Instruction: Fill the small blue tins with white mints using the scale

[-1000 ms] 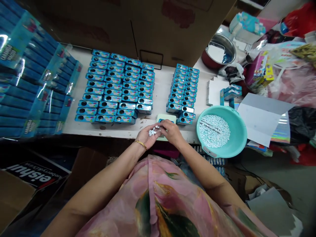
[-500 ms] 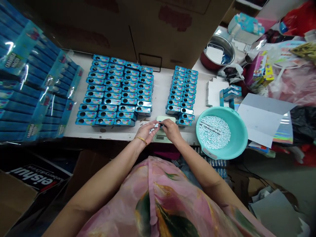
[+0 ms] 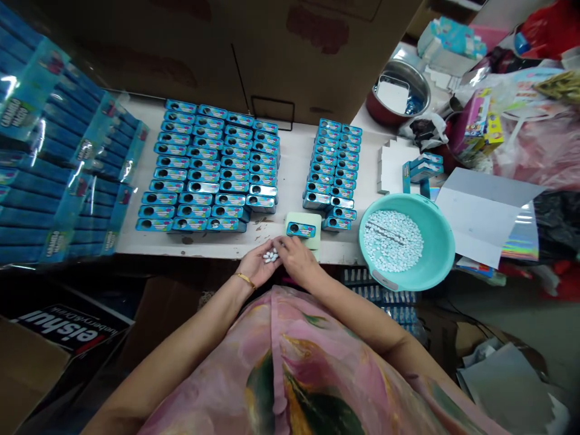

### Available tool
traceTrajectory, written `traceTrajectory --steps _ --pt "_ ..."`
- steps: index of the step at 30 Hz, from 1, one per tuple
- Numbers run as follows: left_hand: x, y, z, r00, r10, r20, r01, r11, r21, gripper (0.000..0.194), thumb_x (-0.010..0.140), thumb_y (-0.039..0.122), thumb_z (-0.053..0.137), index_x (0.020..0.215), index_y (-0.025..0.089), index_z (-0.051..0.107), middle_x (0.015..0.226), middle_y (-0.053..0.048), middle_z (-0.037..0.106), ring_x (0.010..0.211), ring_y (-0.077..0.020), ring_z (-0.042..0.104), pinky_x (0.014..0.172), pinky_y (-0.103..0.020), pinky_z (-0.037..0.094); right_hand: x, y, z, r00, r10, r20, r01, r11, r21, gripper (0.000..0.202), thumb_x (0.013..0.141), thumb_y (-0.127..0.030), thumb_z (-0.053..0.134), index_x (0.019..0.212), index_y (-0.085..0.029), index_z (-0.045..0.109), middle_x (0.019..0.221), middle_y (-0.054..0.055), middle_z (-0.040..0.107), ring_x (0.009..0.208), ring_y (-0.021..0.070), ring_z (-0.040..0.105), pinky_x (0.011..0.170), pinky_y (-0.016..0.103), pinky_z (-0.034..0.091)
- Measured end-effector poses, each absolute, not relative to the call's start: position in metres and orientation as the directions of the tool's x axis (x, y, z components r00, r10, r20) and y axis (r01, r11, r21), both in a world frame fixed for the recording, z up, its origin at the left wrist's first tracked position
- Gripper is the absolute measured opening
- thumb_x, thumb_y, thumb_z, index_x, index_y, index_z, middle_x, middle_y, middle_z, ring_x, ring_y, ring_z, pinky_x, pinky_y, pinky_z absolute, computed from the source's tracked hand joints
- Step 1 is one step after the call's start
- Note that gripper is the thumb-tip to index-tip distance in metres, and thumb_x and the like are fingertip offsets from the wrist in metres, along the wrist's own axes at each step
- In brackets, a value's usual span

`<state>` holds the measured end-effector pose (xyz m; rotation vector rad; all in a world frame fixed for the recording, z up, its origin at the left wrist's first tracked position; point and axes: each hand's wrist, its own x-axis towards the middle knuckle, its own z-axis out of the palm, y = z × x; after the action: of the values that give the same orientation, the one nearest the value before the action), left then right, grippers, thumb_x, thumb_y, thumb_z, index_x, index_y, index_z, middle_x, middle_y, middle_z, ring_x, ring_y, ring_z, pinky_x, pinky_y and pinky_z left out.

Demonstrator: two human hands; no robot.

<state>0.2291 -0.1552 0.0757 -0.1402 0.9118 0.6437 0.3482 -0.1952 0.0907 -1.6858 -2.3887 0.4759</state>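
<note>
In my cupped left hand (image 3: 254,264) lies a small heap of white pellets (image 3: 270,256), which look like mints. My right hand (image 3: 296,258) bends over that palm, its fingers drawn together at the pellets; whether the fingertips pinch one is hidden. Just beyond my hands, a small blue tin (image 3: 301,229) with a dark round opening stands on a pale green scale (image 3: 310,218). To the right, a turquoise basin (image 3: 437,241) holds many more white pellets (image 3: 394,241).
Rows of blue tins (image 3: 203,175) cover the table's left part, and a narrower block of tins (image 3: 333,163) stands right of the middle. Wrapped blue packs (image 3: 58,163) are stacked far left. A large cardboard box (image 3: 226,54) closes off the back. White cartons (image 3: 392,166) stand behind the basin.
Both hands have drawn back toward my body, off the scale. The blue tin now shows on the scale, and my right fingers have moved to the pellets in my left palm.
</note>
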Motion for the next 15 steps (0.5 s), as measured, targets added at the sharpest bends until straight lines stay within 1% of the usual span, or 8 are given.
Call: traceTrajectory --steps 2,4,6,9,12,15 --pt "0.218 -0.167 0.072 0.464 0.368 -0.806 -0.54 0.839 0.073 0.025 0.084 0.013 0.035 0.076 0.009 0.058 0.062 -0.005 0.062 0.056 -0.0105 0.059 0.054 -0.02 0.05 0.337 -0.206 0.09 -0.412 0.906 -0.09 0.871 0.363 -0.332 0.027 0.082 -0.013 0.041 0.109 -0.012 0.047 0.101 0.011 0.051 0.088 0.0187 0.045 0.068 0.029 0.045" --pt "0.207 -0.179 0.069 0.479 0.294 -0.827 -0.501 0.865 0.017 0.027 0.085 0.014 0.033 0.07 0.01 0.056 0.055 -0.003 0.059 0.05 -0.0102 0.057 0.049 -0.021 0.049 0.329 -0.215 0.086 -0.461 0.878 -0.13 0.852 0.398 -0.34 0.022 0.082 -0.014 0.043 0.103 -0.013 0.049 0.096 0.008 0.051 0.087 0.0175 0.045 0.066 0.027 0.046" --pt "0.198 -0.189 0.066 0.481 0.237 -0.844 -0.468 0.883 -0.019 0.029 0.085 0.015 0.033 0.065 0.011 0.054 0.053 -0.003 0.058 0.048 -0.0114 0.057 0.049 -0.023 0.049 0.324 -0.223 0.082 -0.482 0.859 -0.175 0.844 0.401 -0.357 0.017 0.082 -0.015 0.044 0.097 -0.014 0.049 0.091 0.006 0.051 0.083 0.0164 0.046 0.06 0.025 0.045" --pt "0.189 -0.199 0.064 0.476 0.162 -0.865 -0.425 0.903 -0.065 0.029 0.084 0.015 0.033 0.062 0.012 0.052 0.052 -0.004 0.058 0.049 -0.0129 0.058 0.052 -0.025 0.05 0.321 -0.228 0.078 -0.518 0.826 -0.222 0.824 0.412 -0.39 0.013 0.083 -0.018 0.043 0.094 -0.016 0.048 0.088 0.004 0.051 0.078 0.0153 0.046 0.054 0.024 0.043" --pt "0.186 -0.202 0.063 0.483 0.135 -0.865 -0.41 0.908 -0.087 0.027 0.083 0.015 0.034 0.063 0.011 0.053 0.053 -0.005 0.058 0.05 -0.0135 0.059 0.055 -0.026 0.05 0.319 -0.229 0.078 -0.543 0.802 -0.248 0.808 0.419 -0.415 0.012 0.083 -0.021 0.045 0.093 -0.017 0.048 0.088 0.004 0.051 0.077 0.0151 0.046 0.054 0.023 0.042" --pt "0.186 -0.199 0.065 0.501 0.137 -0.854 -0.396 0.914 -0.086 0.029 0.084 0.015 0.033 0.063 0.011 0.053 0.052 -0.004 0.058 0.05 -0.0129 0.058 0.054 -0.025 0.05 0.319 -0.227 0.079 -0.549 0.804 -0.228 0.801 0.428 -0.419 0.012 0.083 -0.022 0.044 0.092 -0.016 0.049 0.089 0.004 0.051 0.079 0.0156 0.047 0.055 0.024 0.041"
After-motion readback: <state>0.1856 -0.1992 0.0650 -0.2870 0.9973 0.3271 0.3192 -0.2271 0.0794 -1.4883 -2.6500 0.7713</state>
